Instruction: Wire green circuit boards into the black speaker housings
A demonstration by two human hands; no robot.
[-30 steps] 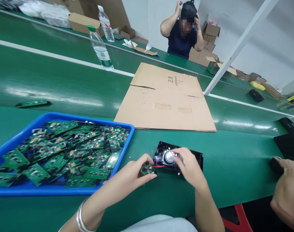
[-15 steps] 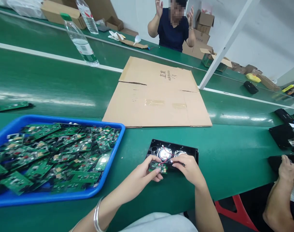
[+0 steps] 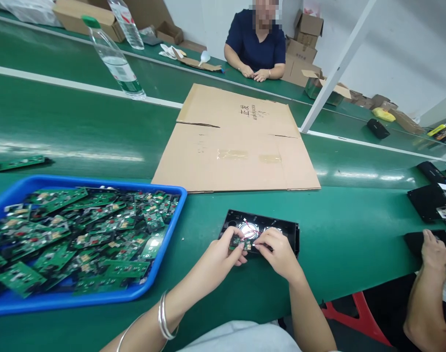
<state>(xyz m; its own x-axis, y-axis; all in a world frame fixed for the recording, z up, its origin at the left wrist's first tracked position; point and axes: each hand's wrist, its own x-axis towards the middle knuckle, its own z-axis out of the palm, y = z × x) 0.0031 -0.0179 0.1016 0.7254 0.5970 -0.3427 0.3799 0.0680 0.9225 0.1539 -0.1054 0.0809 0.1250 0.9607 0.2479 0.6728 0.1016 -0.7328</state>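
A black speaker housing (image 3: 281, 228) with two round silver speakers lies on the green bench in front of me. My left hand (image 3: 220, 256) pinches a small green circuit board (image 3: 239, 242) over the housing's near edge. My right hand (image 3: 277, 252) grips the same board from the right, at the red wire that runs to the speakers. Both hands cover the housing's front part.
A blue tray (image 3: 173, 217) heaped with several green circuit boards sits at my left. Flat cardboard (image 3: 237, 142) lies beyond the housing. A co-worker's hand (image 3: 433, 252) rests at the right by black housings (image 3: 428, 200). Another person (image 3: 257, 44) sits across; a water bottle (image 3: 113, 56) stands far left.
My hands have drawn closer together on the board over the housing. The person across has lowered both hands to the bench. The view has shifted slightly.
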